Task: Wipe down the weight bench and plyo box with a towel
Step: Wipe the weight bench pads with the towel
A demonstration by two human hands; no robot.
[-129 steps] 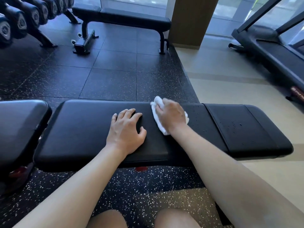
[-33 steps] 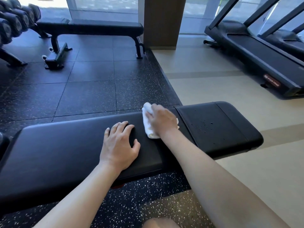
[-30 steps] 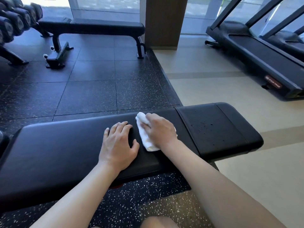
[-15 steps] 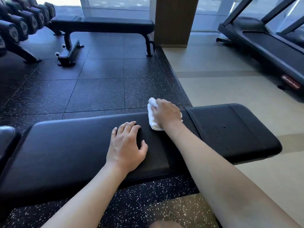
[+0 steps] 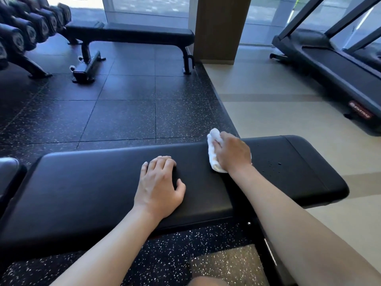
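Note:
A long black padded weight bench (image 5: pixel 86 182) runs across the view in front of me. My left hand (image 5: pixel 159 185) lies flat on its pad near the middle, fingers slightly apart, holding nothing. My right hand (image 5: pixel 232 153) presses a bunched white towel (image 5: pixel 213 153) onto the pad near the far edge, right of the left hand. Small water droplets dot the seat section (image 5: pixel 288 168) to the right of the towel. No plyo box is in view.
A second black bench (image 5: pixel 132 35) stands at the back, next to a dumbbell rack (image 5: pixel 26 32) at far left. A brown pillar (image 5: pixel 220 27) rises behind. A treadmill (image 5: pixel 329 58) sits at right on the beige floor. Another pad's end (image 5: pixel 8 172) shows at left.
My right hand has slid the towel back and forth over the pad and now sits slightly further right, by the far edge. My left hand has stayed planted.

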